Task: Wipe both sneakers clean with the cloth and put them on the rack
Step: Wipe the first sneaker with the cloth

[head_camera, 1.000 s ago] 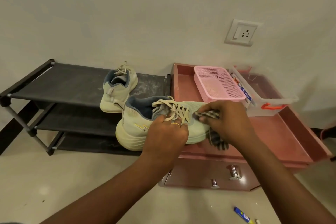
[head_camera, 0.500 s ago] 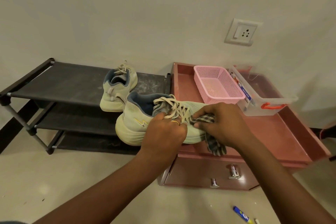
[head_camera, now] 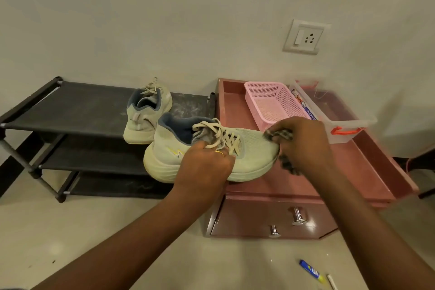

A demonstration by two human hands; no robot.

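Two sneakers: pale green; shelf sneaker point(head_camera: 146, 115) sits on the rack point(head_camera: 70, 106) top shelf, heel toward camera; held sneaker point(head_camera: 255, 145) has its toe over the counter point(head_camera: 329, 172) front left corner and its heel out in front of the rack.
Left hand point(head_camera: 207, 167): fingers curled over the held sneaker's side by the laces, gripping it.
Right hand point(head_camera: 306, 146): pinches the checked cloth point(head_camera: 280, 134) against the toe; the cloth's end hangs below.
In the way: held sneaker partly hides the shelf sneaker.
Basket point(head_camera: 270, 101): pink, back of counter, mesh bottom showing.
Clear box point(head_camera: 329, 115): just beside basket, orange handle; contents cannot tell.
Floor: blue tube point(head_camera: 310, 271) near the right forearm.
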